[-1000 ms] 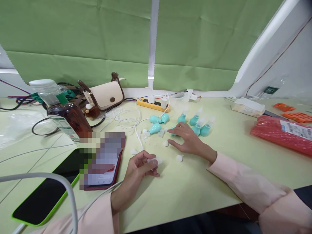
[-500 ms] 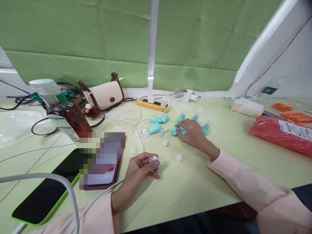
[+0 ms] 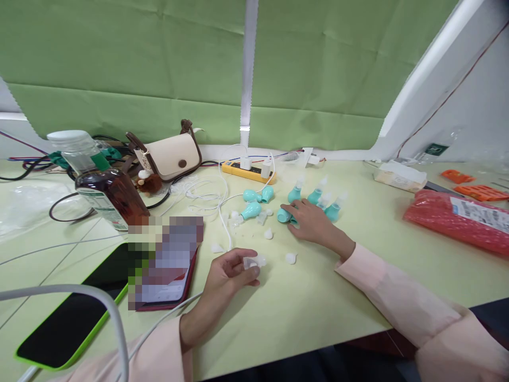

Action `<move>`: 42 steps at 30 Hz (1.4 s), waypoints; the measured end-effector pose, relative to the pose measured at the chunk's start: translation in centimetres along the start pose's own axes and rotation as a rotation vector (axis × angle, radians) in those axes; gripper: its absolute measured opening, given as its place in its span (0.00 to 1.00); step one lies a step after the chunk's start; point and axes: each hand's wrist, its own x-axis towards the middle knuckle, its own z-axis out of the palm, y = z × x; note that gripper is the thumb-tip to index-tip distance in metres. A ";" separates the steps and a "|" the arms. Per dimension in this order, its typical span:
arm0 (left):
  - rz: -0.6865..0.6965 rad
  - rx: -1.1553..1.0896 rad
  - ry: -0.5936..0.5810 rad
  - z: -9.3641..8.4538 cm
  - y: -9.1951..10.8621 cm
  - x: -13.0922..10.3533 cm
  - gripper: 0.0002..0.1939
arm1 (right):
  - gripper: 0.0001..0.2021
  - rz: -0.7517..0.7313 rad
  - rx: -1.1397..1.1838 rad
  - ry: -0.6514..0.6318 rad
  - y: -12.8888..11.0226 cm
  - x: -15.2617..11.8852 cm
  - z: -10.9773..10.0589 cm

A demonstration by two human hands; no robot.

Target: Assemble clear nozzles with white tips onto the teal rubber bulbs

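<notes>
My left hand (image 3: 226, 278) pinches a small clear plastic nozzle piece (image 3: 254, 261) between thumb and fingers, just above the table. Farther right, my right hand (image 3: 314, 222) curls its fingers over a teal rubber bulb (image 3: 283, 215) lying on its side. Its fingertips and part of that bulb are hidden. Behind the right hand stand several teal bulbs with clear tips (image 3: 295, 192). Loose teal bulbs (image 3: 251, 210) lie to its left. Small white caps (image 3: 291, 258) and clear pieces (image 3: 261, 217) are scattered between the hands.
A yellow power strip (image 3: 248, 172) with white cables stands at the back. Two phones, one green-edged (image 3: 67, 313), a brown bottle (image 3: 113, 196) and a cream handbag (image 3: 170, 156) occupy the left. A red bubble-wrapped package (image 3: 437, 212) lies at right.
The clear piece has turned slightly in my left hand, its thumb shifting lower. My right hand has stayed at the same bulb, its fingers moving slightly over it.
</notes>
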 end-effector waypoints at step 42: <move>0.203 0.333 -0.107 -0.1 -0.3 -0.7 0.11 | 0.08 -0.122 1.899 -0.104 -6.4 -4.4 -2.3</move>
